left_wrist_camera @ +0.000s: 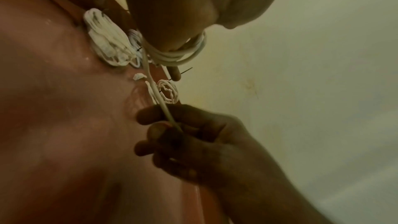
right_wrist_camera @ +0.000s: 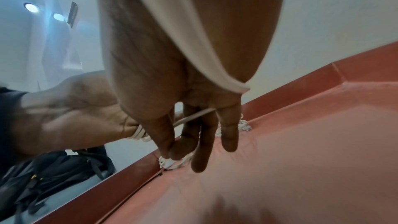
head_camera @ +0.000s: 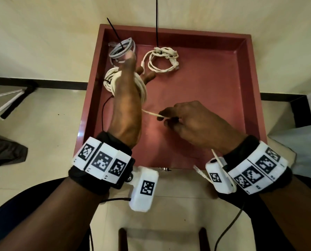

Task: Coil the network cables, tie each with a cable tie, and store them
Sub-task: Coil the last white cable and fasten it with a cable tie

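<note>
Here the white cable (head_camera: 125,84) is wound in loops around the left hand (head_camera: 127,98), whose fingers stick out straight over the red tray (head_camera: 205,98), while the right hand (head_camera: 189,122) pinches the loose end between thumb and fingertips. The cable looks light, bendy and springy, so I think it is best held at the loops so they do not pop open. The only marks are black-and-white square codes on the wristbands (head_camera: 102,160), with no words to read.
</note>
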